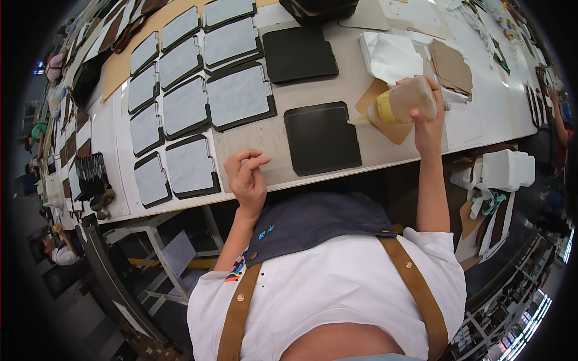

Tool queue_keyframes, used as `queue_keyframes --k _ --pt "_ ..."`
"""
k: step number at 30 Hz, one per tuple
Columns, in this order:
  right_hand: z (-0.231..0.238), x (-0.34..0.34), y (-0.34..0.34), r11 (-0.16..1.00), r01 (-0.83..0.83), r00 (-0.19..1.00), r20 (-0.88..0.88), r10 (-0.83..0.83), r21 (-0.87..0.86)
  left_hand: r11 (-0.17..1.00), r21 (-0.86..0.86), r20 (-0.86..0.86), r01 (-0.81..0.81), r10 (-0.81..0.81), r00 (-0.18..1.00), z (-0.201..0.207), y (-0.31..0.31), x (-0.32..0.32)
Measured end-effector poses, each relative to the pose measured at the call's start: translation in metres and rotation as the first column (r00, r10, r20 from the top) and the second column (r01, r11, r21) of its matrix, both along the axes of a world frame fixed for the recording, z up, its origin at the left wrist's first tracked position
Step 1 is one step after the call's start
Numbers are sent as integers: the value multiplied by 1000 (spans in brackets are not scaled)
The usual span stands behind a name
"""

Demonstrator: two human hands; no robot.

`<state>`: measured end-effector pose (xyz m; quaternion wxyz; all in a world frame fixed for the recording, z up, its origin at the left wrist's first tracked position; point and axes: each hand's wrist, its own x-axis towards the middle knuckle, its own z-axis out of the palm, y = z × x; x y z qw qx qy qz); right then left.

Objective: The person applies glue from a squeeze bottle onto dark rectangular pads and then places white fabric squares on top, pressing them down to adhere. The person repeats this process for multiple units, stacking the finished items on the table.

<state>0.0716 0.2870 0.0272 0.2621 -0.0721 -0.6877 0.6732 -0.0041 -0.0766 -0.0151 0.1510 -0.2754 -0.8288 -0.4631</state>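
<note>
In my right hand (428, 120) is a translucent plastic bottle (415, 99) with a yellow band. My fingers wrap around it, and it lies tilted on its side in the air, its narrower end toward the left, above a tan sheet (394, 135). My left hand (245, 179) hovers near the table's front edge with loosely curled fingers, a little apart and with nothing visible in them. Between the hands a flat black panel (322, 139) with a notched right side lies on the table. A second black panel (300, 54) lies beyond it.
Several rows of black panels topped with pale grey sheets (191, 165) cover the left of the table (481, 123). White sheets (392, 57) and a stack of brown pieces (451, 67) sit at the right. A dark stack (319, 9) stands at the back.
</note>
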Motion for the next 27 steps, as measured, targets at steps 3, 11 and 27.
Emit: queue_keyframes --k 3,11,27 --pt "8 4 -9 1000 14 1000 8 -14 12 1000 -2 -1 4 -4 1000 1 1 0" --pt "6 13 -11 997 35 999 -32 -33 63 999 -33 -3 30 -30 1000 2 -1 0" --pt "7 34 -11 998 -37 997 -65 34 -41 1000 -20 -1 14 -14 1000 -1 1 0"
